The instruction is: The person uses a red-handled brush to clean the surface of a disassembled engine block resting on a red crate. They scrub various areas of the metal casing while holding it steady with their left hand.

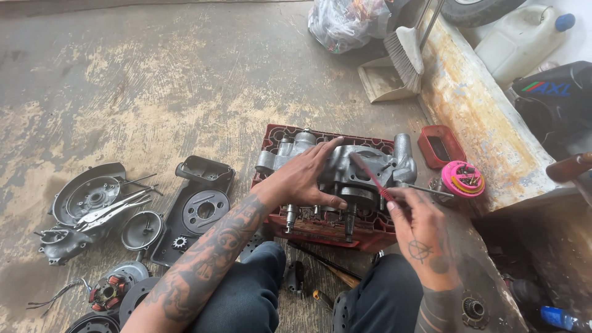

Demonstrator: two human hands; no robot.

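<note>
**Two hands on a grey engine case over a red crate**

At the far left, on the stained concrete floor [154, 80], lie dark round metal engine covers [89, 197] with a pair of silver pliers [114, 209] on top of them. Just beside them is a black plastic cover plate [200, 206].

In the middle, the grey cast-metal engine case [345, 166] rests on a red plastic crate [327, 231]. The left hand [308, 179] lies on the case with the fingers spread flat, pressing and not closed around anything. The right hand [419, 225] is pinched around a thin red-handled tool [370, 176], whose tip points into the case.

To the right stand a small red tray [441, 147] and a round pink container [464, 179].
</note>
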